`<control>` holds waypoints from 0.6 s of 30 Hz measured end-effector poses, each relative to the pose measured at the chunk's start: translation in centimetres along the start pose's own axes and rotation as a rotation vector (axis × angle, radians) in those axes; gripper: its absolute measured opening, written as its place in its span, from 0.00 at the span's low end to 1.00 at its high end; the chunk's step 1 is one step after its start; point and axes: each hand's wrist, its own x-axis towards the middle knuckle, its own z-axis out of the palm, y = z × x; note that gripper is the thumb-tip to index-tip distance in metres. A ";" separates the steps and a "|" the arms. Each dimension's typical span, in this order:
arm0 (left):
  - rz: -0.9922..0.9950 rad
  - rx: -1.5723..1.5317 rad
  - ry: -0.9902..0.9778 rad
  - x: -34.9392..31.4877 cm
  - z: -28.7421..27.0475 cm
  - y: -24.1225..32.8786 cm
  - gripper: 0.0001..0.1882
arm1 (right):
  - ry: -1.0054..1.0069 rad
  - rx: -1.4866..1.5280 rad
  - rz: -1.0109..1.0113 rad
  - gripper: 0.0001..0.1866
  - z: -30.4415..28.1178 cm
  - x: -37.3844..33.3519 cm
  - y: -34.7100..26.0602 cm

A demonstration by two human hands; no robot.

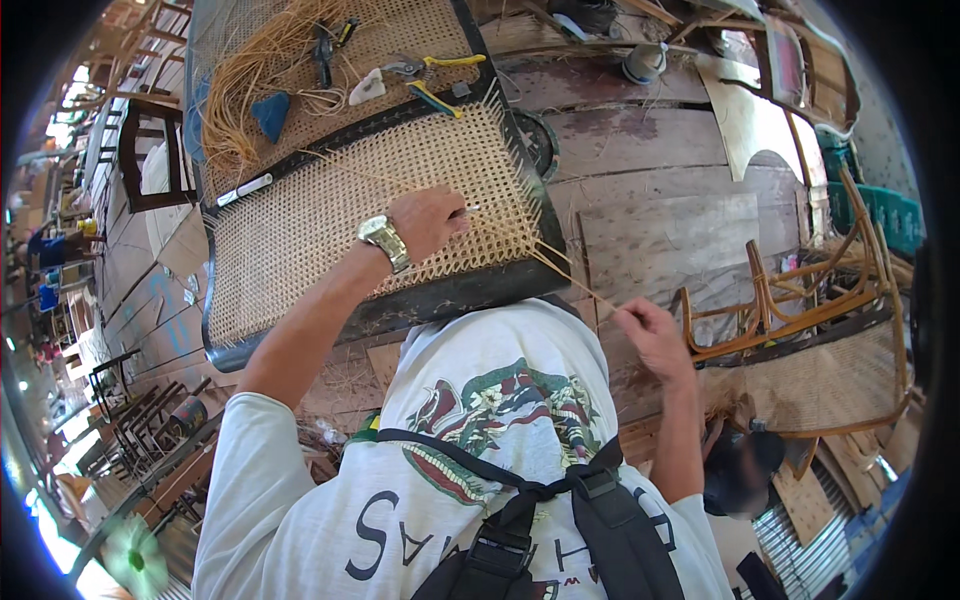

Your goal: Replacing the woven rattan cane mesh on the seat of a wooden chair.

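A woven cane panel (340, 215) in a dark frame (450, 295) lies across in front of me, loose cane ends bristling along its right side. My left hand (428, 222), with a metal watch on its wrist, rests on the weave with curled fingers. A small pale tip shows at its fingertips; the rest of that thing is hidden. Off the frame's near right corner, my right hand (652, 338) pinches a cane strand (590, 292), which runs taut back to the panel's edge.
On the panel's far section lie a bundle of loose cane (240, 90), yellow-handled pruning shears (430, 80), a dark clamp-like tool (323, 55), a blue piece (270, 115) and a white lump (368, 87). A white-handled tool (245, 190) lies leftward. A caned chair frame (820, 350) stands right.
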 end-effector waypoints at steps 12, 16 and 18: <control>-0.420 0.117 -0.136 1.1 -5.2 -6.3 0.21 | 0.202 -0.360 -0.098 0.11 4.3 1.0 -4.7; -0.358 0.225 -0.106 -0.8 -10.4 -13.8 0.23 | 0.342 -0.680 -0.265 0.13 10.7 6.6 -5.9; -0.390 0.202 -0.133 -2.0 -12.7 -15.4 0.24 | 0.311 -0.570 -0.180 0.12 10.1 5.9 -6.3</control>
